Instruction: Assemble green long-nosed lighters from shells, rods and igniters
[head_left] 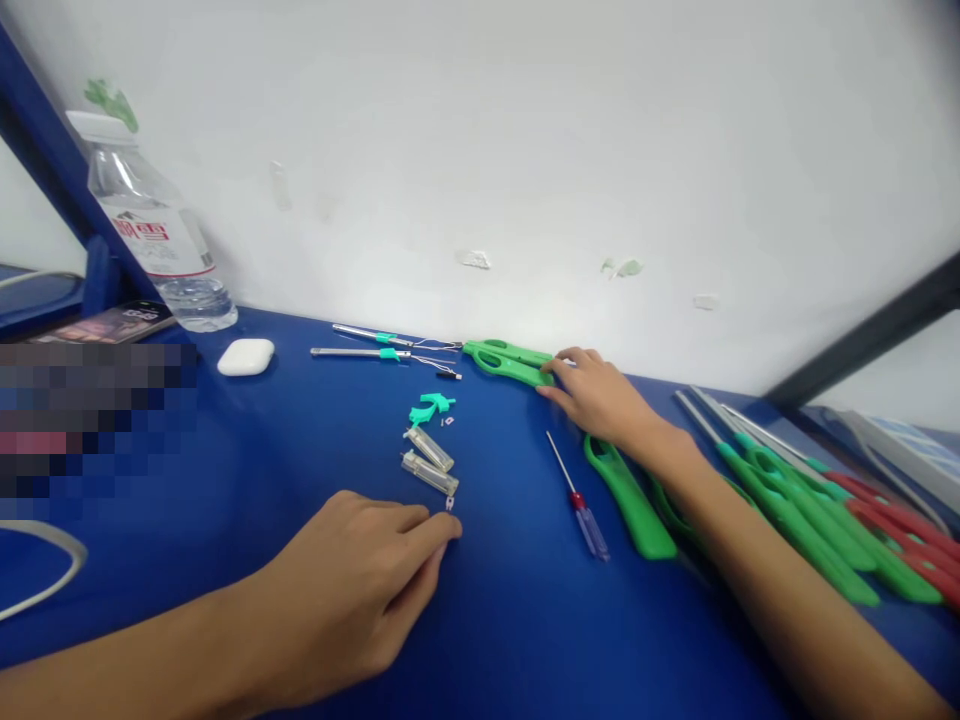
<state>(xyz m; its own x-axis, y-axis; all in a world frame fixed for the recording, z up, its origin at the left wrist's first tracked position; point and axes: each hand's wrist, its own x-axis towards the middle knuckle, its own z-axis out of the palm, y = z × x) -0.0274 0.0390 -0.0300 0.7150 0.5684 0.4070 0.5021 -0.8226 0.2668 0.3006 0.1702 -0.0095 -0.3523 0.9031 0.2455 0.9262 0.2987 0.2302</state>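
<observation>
My right hand (596, 395) reaches to the wall side of the table. Its thumb and fingers close around the near end of a green lighter casing half (510, 362). In the foreground my left hand (375, 580) is closed, thumb and index pressed together; whatever they pinch is hidden. Just beyond its fingertips lies a small pale clip (450, 503). Two clear fuel tanks (429, 472) lie side by side there, with a teal trigger piece (431, 408) behind them. Two metal lighter tubes (360, 352) with teal collars and thin wires rest near the wall.
A screwdriver (579, 505) and another green casing half (630, 500) lie beside my right forearm. Several green lighters (810, 520) and red lighters (900, 530) are piled at the right. A white earphone case (246, 357), water bottle (154, 225) and phone (112, 325) stand or lie left.
</observation>
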